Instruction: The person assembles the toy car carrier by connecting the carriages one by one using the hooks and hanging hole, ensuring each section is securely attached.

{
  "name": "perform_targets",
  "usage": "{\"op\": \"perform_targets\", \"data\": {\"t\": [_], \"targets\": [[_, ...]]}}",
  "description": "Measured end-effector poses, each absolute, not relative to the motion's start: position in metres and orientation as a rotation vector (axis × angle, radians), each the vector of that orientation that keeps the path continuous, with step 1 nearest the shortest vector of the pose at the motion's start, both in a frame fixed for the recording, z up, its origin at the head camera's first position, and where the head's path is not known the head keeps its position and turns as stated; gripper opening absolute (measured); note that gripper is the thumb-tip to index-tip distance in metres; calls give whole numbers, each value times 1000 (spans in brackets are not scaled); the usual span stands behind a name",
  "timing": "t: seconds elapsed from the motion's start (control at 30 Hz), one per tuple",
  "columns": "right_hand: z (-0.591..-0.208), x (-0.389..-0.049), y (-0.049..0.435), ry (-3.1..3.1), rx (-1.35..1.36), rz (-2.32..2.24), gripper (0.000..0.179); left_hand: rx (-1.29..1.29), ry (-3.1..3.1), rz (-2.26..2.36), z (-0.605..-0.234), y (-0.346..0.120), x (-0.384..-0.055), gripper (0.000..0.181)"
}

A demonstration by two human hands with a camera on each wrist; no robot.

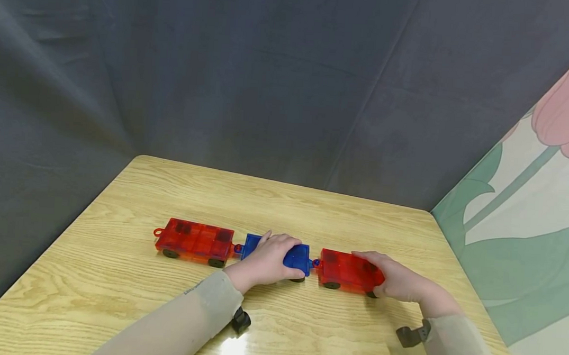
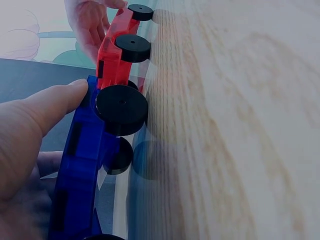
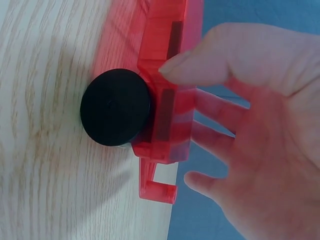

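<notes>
Three translucent toy train cars on black wheels stand in a row on the table, linked end to end by small ring couplings. My left hand (image 1: 267, 260) holds the blue car (image 1: 298, 258) in the middle from above, thumb on its near side. At the right end, my right hand (image 1: 400, 280) grips a red car (image 1: 344, 270); in the right wrist view the thumb (image 3: 192, 67) lies on its near side and the other fingers are partly hidden behind it. Another red car (image 1: 197, 239), untouched, forms the left end, its free ring pointing left.
The light wooden table (image 1: 118, 276) reaches back to a dark grey curtain (image 1: 250, 91). Along the right side hangs a flowered cloth or panel (image 1: 525, 235). Dark wrist cameras (image 1: 241, 322) stick out below both sleeves.
</notes>
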State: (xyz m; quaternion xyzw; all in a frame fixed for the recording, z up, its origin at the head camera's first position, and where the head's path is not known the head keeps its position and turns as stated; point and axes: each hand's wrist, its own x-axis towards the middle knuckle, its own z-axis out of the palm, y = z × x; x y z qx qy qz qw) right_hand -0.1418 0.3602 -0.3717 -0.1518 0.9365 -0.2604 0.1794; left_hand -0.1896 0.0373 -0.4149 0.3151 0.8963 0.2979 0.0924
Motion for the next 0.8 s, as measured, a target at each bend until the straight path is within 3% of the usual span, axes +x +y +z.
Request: {"op": "perform_targets", "data": {"t": [0.8], "targets": [[-362, -140, 362, 2703, -505, -822, 88, 932, 2671, 936, -404, 30, -190, 80]]}}
